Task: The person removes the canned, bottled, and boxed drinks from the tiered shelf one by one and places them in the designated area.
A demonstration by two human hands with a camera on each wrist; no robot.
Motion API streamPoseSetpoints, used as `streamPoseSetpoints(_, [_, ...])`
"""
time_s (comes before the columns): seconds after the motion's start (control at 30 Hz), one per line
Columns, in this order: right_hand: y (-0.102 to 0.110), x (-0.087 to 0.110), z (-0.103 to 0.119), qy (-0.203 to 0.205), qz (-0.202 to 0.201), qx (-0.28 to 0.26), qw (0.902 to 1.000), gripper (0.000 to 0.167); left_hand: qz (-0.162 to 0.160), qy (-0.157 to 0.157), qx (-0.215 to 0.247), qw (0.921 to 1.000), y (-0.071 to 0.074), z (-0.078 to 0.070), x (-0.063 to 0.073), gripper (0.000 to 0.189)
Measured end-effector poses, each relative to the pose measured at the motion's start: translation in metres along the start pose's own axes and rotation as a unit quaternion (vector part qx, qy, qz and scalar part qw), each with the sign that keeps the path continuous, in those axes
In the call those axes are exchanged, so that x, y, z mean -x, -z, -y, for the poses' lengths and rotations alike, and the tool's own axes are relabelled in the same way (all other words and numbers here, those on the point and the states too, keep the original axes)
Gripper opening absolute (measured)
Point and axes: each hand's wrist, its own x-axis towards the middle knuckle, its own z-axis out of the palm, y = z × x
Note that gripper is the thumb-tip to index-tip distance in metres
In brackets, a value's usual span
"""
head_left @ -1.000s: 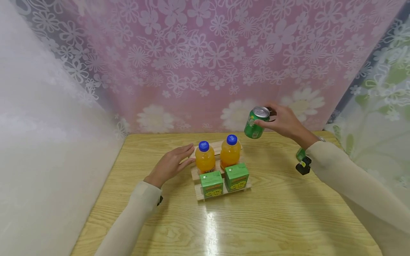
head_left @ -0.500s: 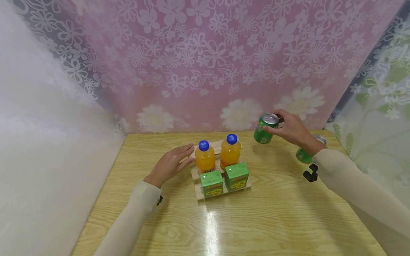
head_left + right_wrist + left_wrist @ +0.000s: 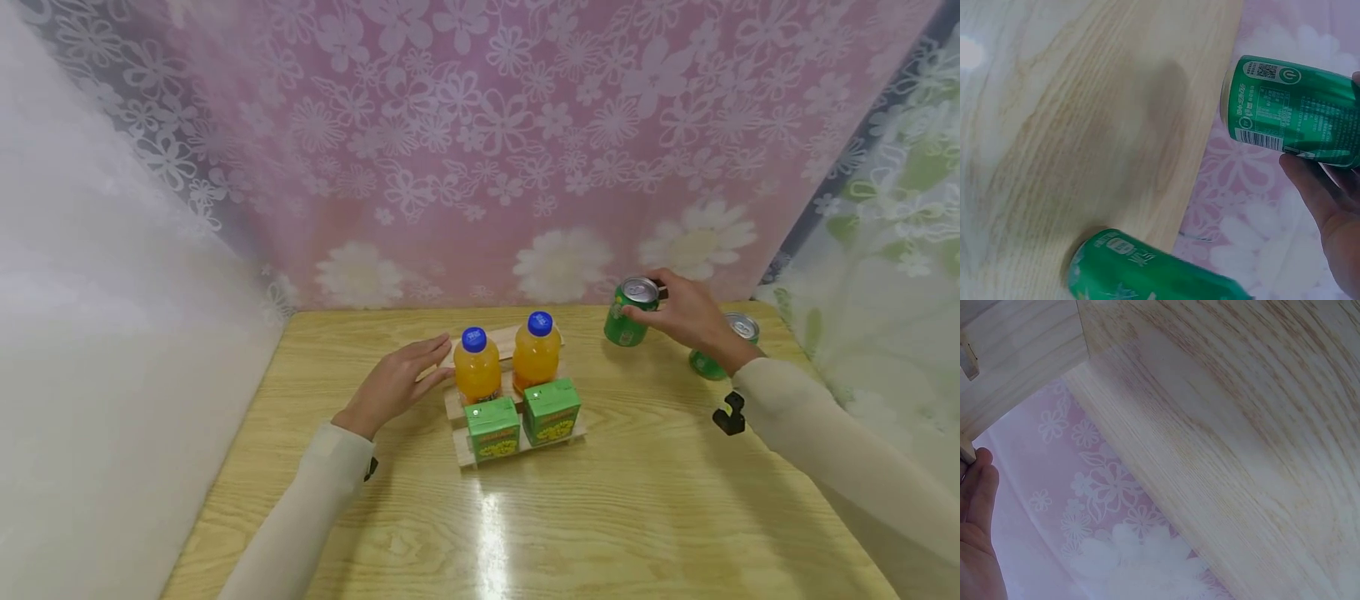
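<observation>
My right hand [image 3: 690,312] grips a green soda can [image 3: 624,327] with a silver top, fingers and thumb round its sides, near the table's back edge. In the right wrist view that can [image 3: 1291,109] shows its barcode side, a shadow on the table near it. My left hand [image 3: 393,385] rests with extended fingers at the left end of a stepped wooden rack [image 3: 506,340]. In the left wrist view, its fingertips meet the rack's wooden edge. Two orange juice bottles [image 3: 477,373] with blue caps stand on the rack, behind two green drink cartons [image 3: 495,432].
A second green can [image 3: 707,364] stands on the wooden table [image 3: 637,500], partly behind my right wrist. A black wrist device [image 3: 729,414] hangs below the right sleeve. Behind the table hangs a pink floral curtain [image 3: 450,208]; pale sheets flank both sides.
My right hand has carried the green can rightward and down, away from the rack toward the second can, which shows more now. The left hand and the rack have stayed put.
</observation>
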Motion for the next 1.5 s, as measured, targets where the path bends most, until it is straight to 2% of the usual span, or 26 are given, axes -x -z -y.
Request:
streamPoseSetpoints(0.3, [-0.009, 0.002, -0.013, 0.004, 0.014, 0.014, 0.9998, 0.083, 0.007, 0.009, 0.009, 0.9999, 0.003, -0.001, -0.001, 0.054])
streamPoseSetpoints(0.5, [-0.014, 0.005, -0.020, 0.011, 0.022, 0.020, 0.9995, 0.078, 0.009, 0.010, 0.007, 0.9999, 0.002, -0.002, 0.000, 0.054])
streamPoseSetpoints(0.73, [-0.015, 0.009, -0.025, 0.004, 0.029, 0.016, 0.9994, 0.077, 0.004, 0.007, 0.012, 0.9999, 0.002, -0.003, 0.001, 0.053])
streamPoseSetpoints(0.93, [-0.016, 0.010, -0.031, 0.004, 0.038, 0.014, 0.9992, 0.075, 0.011, 0.019, 0.017, 0.9996, 0.002, -0.001, 0.001, 0.054])
streamPoseSetpoints(1.13, [-0.019, 0.012, -0.035, 0.000, 0.050, 0.008, 0.9987, 0.073, 0.004, 0.010, 0.015, 0.9998, 0.002, -0.001, 0.000, 0.054])
streamPoseSetpoints(1.5, [-0.022, 0.013, -0.035, 0.004, 0.035, -0.012, 0.9993, 0.070, 0.006, 0.018, 0.018, 0.9997, 0.004, -0.003, 0.000, 0.054])
